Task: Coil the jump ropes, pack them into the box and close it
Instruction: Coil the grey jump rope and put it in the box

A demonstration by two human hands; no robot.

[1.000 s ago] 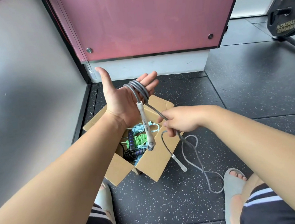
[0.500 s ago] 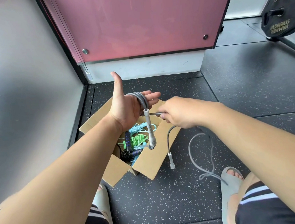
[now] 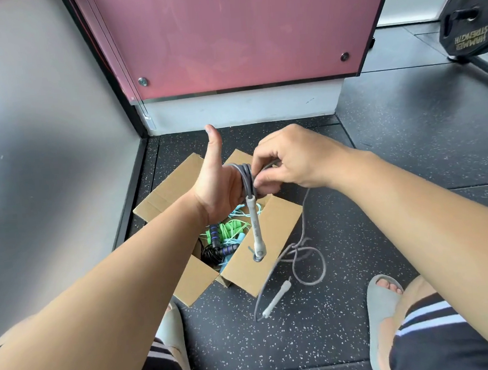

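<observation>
The grey jump rope [image 3: 245, 176] is wound in several turns round my left hand [image 3: 213, 184], which is held over the box with the thumb pointing up. One pale handle [image 3: 255, 230] hangs down from that coil. My right hand [image 3: 296, 157] pinches the rope right beside the coil. The loose rest of the rope [image 3: 309, 255] trails to the floor, where its second handle [image 3: 276, 299] lies. Below my hands sits the open cardboard box [image 3: 263, 262], holding a green rope [image 3: 230, 229], a light blue rope and a black rope with purple-banded handles [image 3: 215, 238].
The box sits in a corner between a grey wall on the left and a pink panel [image 3: 239, 33] behind. A black weight plate [image 3: 470, 18] leans at the far right. My feet in grey slippers [image 3: 383, 317] flank the box on the speckled black floor.
My right hand has risen from beside the box up to my left hand, laying another turn on the coil. My left thumb has come upright. The floor handle has been dragged nearer.
</observation>
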